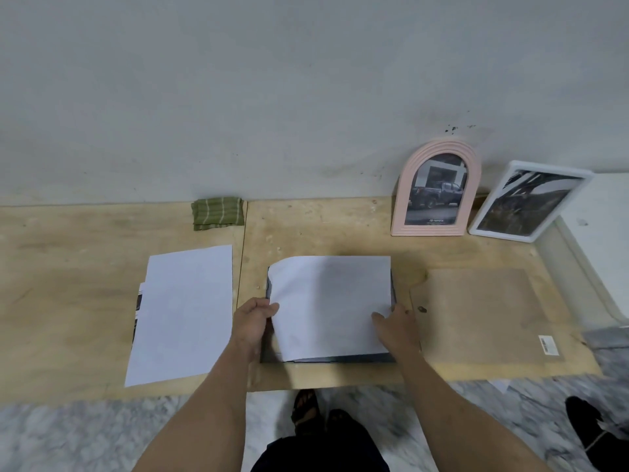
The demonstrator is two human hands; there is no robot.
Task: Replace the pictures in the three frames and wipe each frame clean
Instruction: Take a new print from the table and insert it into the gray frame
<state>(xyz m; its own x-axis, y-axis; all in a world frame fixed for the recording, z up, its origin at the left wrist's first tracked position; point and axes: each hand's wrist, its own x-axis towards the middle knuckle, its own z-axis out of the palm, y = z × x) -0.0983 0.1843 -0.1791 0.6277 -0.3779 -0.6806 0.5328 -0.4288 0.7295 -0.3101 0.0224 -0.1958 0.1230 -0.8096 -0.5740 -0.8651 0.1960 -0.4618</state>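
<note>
A dark frame lies face down on the wooden table, mostly covered by a white sheet lying blank side up. My left hand pinches the sheet's left edge, which curls upward. My right hand holds the sheet's right lower edge, fingers on top. The frame's brown backing board lies flat to the right. A pink arched frame with a truck picture and a white frame lean on the wall at the back right. A folded green cloth sits at the back.
A stack of white sheets lies left of the dark frame, with a printed edge peeking out beneath. The table's front edge runs just below the frame. Marble floor and my feet show beneath. A white surface adjoins at the right.
</note>
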